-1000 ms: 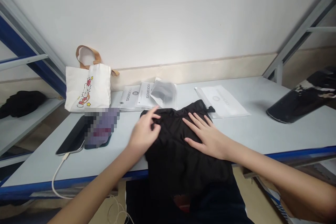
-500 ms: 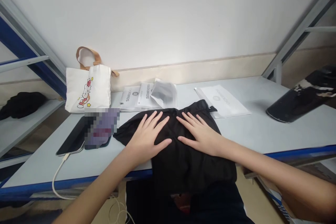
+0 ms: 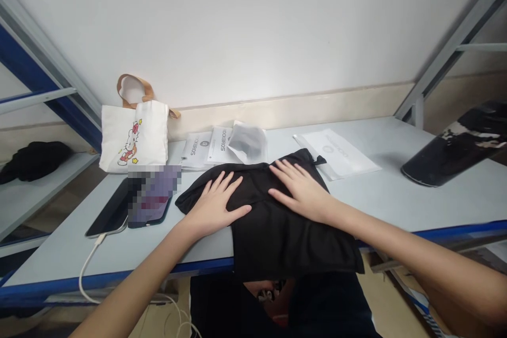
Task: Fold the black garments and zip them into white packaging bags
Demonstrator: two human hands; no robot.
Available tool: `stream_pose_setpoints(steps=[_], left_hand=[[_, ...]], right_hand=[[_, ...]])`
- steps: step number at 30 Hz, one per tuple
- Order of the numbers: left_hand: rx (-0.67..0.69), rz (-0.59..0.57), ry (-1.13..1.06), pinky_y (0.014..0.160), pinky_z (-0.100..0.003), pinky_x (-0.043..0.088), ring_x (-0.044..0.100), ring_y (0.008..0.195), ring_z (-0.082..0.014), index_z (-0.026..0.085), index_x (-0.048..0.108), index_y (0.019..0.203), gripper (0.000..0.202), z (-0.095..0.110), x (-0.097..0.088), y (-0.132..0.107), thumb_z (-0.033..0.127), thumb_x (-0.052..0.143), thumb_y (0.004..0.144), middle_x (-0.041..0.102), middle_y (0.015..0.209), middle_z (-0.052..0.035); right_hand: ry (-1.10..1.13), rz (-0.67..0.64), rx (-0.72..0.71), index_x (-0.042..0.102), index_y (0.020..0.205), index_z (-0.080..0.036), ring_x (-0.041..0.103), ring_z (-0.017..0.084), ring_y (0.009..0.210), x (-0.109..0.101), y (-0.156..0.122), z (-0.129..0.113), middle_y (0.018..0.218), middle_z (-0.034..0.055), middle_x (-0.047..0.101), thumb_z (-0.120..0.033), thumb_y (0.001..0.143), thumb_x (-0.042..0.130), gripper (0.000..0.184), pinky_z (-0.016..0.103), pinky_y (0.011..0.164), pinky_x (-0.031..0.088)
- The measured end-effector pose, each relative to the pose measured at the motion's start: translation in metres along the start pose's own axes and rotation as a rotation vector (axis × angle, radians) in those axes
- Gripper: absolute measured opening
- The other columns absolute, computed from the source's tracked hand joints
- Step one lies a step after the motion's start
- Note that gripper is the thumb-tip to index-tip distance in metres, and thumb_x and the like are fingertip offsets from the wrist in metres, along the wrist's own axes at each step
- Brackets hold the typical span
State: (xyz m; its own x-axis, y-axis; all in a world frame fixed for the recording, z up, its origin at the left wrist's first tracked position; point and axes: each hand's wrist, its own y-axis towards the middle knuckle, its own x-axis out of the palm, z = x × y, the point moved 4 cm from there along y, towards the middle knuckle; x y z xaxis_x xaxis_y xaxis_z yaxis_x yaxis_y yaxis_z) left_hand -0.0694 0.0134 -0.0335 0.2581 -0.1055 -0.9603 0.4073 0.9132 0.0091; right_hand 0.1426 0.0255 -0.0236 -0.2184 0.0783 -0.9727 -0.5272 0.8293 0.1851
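Both hands open, palms down, fingers spread, gripping nothing. The left hand [image 3: 214,207] lies flat on the black fabric garment [image 3: 281,237], the right hand [image 3: 303,191] likewise, just beside it. The garment lies on the pale grey table [image 3: 368,195] and hangs over its blue front edge [image 3: 119,274]. Just beyond: white printed paper packets [image 3: 202,150]. Further left, a white canvas tote bag [image 3: 134,137] with tan handles, and a black tablet [image 3: 109,211] with a white charging cable [image 3: 89,261].

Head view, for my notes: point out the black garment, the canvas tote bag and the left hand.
Black garment [image 3: 285,243], head view, middle of the fabric.
Canvas tote bag [image 3: 152,137], head view, front panel.
Left hand [image 3: 214,208], head view, back of the hand.
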Motion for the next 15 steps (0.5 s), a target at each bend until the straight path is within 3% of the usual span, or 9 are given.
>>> stream_pose_setpoints(steps=[4,7,10,15], left_hand=[[0.027,0.071,0.041,0.108,-0.049,0.025,0.025,0.136,-0.0275,0.027,0.035,0.138,0.063,0.002,-0.006,-0.01,0.059,0.04,0.085,0.032,0.147,-0.005],[0.043,0.125,0.046,0.103,-0.044,0.035,0.041,0.127,-0.0249,0.028,0.041,0.134,0.055,0.0,-0.017,-0.035,0.05,0.047,0.084,0.044,0.139,-0.0049],[0.058,0.102,0.011,0.099,-0.039,0.041,0.046,0.121,-0.0227,0.03,0.039,0.134,0.055,-0.008,-0.025,-0.066,0.035,0.054,0.081,0.048,0.135,-0.0029],[0.063,0.138,0.039,0.077,-0.033,0.051,0.06,0.095,-0.0196,0.034,0.05,0.123,0.051,-0.024,-0.027,-0.102,0.01,0.041,0.079,0.065,0.107,0.0005]], right_hand=[[0.079,-0.067,-0.104,0.026,0.143,-0.012,0.015,0.024,0.138,0.009,0.002,-0.017,0.149,0.0119,0.021,-0.062,0.09,0.024,0.073,0.046,0.112,0.016],[0.062,-0.071,-0.108,0.026,0.143,-0.016,0.012,0.026,0.138,0.013,0.001,-0.015,0.15,0.0118,0.018,-0.062,0.09,0.025,0.071,0.052,0.111,0.012],[0.065,-0.064,-0.124,0.026,0.144,-0.019,0.012,0.027,0.138,0.015,0.0,-0.013,0.15,0.012,0.017,-0.061,0.089,0.028,0.069,0.054,0.111,0.011],[0.06,-0.088,-0.117,0.026,0.144,-0.017,0.013,0.029,0.138,0.012,0.002,-0.012,0.149,0.0137,0.018,-0.06,0.089,0.031,0.07,0.056,0.11,0.012]])
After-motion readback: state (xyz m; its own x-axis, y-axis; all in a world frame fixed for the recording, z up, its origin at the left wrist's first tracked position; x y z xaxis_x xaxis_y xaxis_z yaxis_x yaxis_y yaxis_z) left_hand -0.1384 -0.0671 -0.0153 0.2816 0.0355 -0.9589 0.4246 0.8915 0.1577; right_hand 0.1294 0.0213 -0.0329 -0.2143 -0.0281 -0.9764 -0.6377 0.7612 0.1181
